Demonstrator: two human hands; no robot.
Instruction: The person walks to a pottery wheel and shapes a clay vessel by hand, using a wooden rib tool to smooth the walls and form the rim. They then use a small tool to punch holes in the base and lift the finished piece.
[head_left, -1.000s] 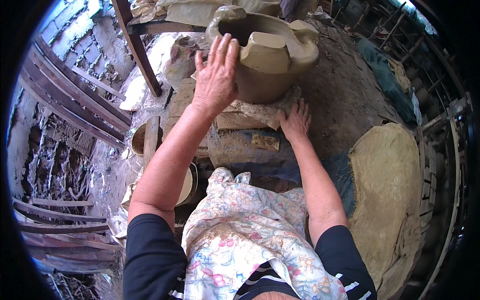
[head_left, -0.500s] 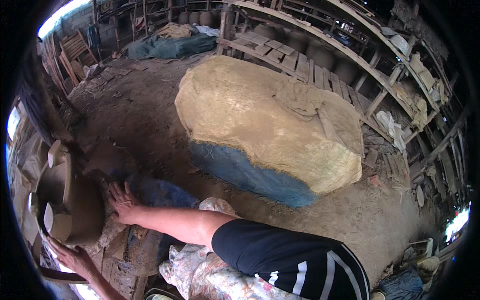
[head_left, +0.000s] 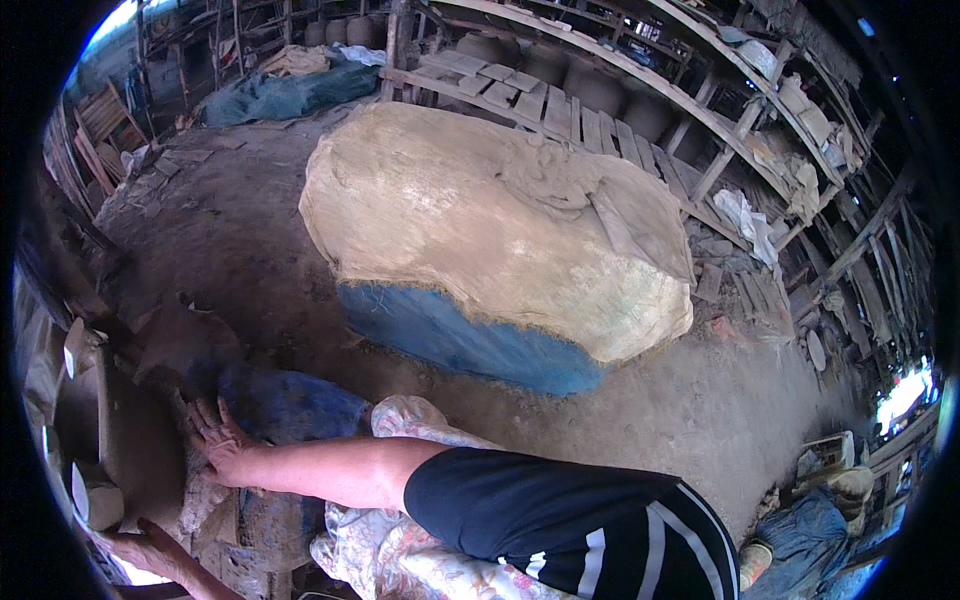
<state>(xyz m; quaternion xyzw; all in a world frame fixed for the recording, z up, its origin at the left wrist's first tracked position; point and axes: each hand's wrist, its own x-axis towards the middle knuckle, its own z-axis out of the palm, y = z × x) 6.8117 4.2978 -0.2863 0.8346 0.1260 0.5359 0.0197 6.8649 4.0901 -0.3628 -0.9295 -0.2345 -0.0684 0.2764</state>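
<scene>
Left hand (head_left: 150, 551) and right hand (head_left: 222, 445) are being held unclenched beside the pot (head_left: 146, 445); denting is being risked by overpressing.

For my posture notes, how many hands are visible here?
2: the left hand at lower left, close to the clay pot; the right hand right of the pot. No other hand shows.

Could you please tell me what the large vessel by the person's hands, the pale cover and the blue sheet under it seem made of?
Large vessel: probably clay, perhaps unfired; smooth, dull brown wall with thick lugs.
Pale cover: perhaps coarse woven sacking; matt, dusty, with a frayed lower edge.
Blue sheet: plastic or cloth, unclear; thin, draped.
</scene>
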